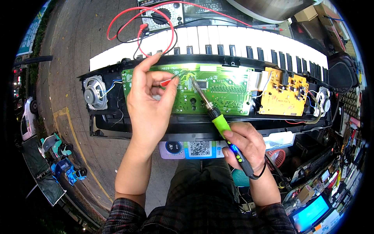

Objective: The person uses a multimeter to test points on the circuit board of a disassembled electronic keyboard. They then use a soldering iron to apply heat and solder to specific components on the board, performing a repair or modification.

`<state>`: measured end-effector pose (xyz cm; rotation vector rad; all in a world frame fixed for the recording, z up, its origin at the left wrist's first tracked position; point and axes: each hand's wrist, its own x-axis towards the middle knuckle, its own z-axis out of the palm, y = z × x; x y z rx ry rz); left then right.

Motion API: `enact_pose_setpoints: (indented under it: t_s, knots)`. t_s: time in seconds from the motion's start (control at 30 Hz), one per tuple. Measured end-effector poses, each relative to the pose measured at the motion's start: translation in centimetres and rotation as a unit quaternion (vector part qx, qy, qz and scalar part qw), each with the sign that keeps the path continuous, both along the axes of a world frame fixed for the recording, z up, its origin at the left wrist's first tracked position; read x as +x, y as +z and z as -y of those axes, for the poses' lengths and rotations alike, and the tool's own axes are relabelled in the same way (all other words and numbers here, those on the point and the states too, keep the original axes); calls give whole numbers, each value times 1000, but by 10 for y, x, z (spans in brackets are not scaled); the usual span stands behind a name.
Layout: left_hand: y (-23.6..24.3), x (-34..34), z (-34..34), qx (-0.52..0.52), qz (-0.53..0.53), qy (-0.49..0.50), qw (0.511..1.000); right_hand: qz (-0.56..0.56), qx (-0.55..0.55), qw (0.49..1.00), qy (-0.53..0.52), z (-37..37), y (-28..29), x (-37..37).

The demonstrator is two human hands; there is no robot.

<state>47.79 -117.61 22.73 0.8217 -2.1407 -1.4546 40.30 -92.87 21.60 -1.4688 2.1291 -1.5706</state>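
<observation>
An opened electronic keyboard point(292, 56) lies with a green circuit board point(226, 99), a yellow board point(284, 97) and two speakers point(92, 94) showing. My left hand point(150, 101) is over the green board's left part, thumb and finger pinching a small red object with a dark end point(165, 83); whether it is a lead or a tool, I cannot tell. My right hand point(244, 146) grips a green and black soldering iron point(222, 124), its metal tip pointed down at the board just right of my left fingertips, near the chip point(200, 84).
A multimeter point(175, 15) with red and black leads lies behind the keys, near a metal bowl-like thing point(265, 7). A QR code placard point(199, 149) shows under the front edge. Boxes, a red basket point(276, 156) and a lit screen point(311, 210) crowd the right; toy-like scooters point(68, 171) stand left.
</observation>
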Motion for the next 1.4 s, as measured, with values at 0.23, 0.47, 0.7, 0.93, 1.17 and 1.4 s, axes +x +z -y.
enact_pose_setpoints:
  t_s: [0.23,0.47,0.7,0.93,1.17,1.4]
  knots:
    - [-2,-1,-3,44,-33,31,998,14,9,1000,-1,-2,0,2]
    - [-6,-1,-7,13,-26,34,999,8,-3,1000,-6,-1,-1,2]
    - [-8,-1,-7,-73,2,18,997,5,-5,1000,-4,0,0,1]
    - [-5,-1,-9,-51,-1,19,999,7,-4,1000,1,0,0,0]
    - [-1,-6,-11,-23,0,25,999,7,-2,1000,-4,0,0,1]
    - [-2,-5,-12,9,-17,37,999,4,1,1000,-1,1,-1,1]
